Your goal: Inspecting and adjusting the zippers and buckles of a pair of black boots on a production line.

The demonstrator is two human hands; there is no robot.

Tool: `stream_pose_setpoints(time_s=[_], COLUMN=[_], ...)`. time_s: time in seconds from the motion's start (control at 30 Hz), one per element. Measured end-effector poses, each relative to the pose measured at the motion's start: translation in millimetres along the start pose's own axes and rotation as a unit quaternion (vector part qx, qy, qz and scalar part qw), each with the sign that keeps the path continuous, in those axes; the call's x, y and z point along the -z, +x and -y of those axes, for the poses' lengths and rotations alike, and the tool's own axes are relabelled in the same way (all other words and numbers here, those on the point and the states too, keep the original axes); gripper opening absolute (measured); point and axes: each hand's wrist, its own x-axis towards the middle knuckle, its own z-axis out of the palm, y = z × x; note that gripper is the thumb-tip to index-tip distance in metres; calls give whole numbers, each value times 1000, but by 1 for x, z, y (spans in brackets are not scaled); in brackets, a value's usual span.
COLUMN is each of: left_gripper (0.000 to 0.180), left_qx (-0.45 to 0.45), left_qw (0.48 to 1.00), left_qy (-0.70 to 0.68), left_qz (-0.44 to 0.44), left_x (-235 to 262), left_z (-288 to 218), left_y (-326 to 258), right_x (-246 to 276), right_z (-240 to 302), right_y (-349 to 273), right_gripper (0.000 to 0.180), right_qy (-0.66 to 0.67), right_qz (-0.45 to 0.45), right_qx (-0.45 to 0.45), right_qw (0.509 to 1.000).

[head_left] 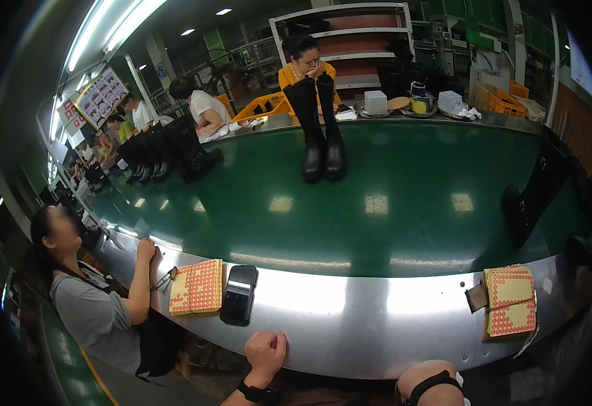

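Note:
My left hand (266, 352), with a black band at the wrist, is curled into a fist at the near edge of the metal ledge (309, 325). Nothing shows in its fingers. What appears to be my right hand or wrist (431, 382), crossed by a black strap, is at the lower edge, its fingers hidden. Beyond my left hand lie a black phone (239, 295) and a bundle of yellow sheets with red round stickers (196, 287). A similar bundle (511, 302) lies to the right. A pair of tall black boots (323, 152) stands upright across the green belt.
More black boots stand on the belt (404, 223) at the left (191, 149) and right (536, 189). A co-worker (100, 298) leans on the ledge at my left; another person (286, 74) sits across. Yellow crates (262, 108) and white boxes (376, 102) are along the far side.

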Motion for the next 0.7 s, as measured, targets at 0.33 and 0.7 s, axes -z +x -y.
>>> stream_pose_setpoints(time_s=[0.33, 0.7], left_gripper=[37, 37], left_qx=[3, 0], left_qw=[1000, 1000], left_qy=[0, -4], left_qz=[1, -2], left_x=[1, 1], left_z=[-1, -2], left_y=[0, 2], right_x=[4, 8], right_z=[6, 11], right_y=[2, 3], right_gripper=[40, 40], right_qy=[-13, -30], right_qz=[11, 19], right_qx=[-17, -41], right_qw=[1000, 999])
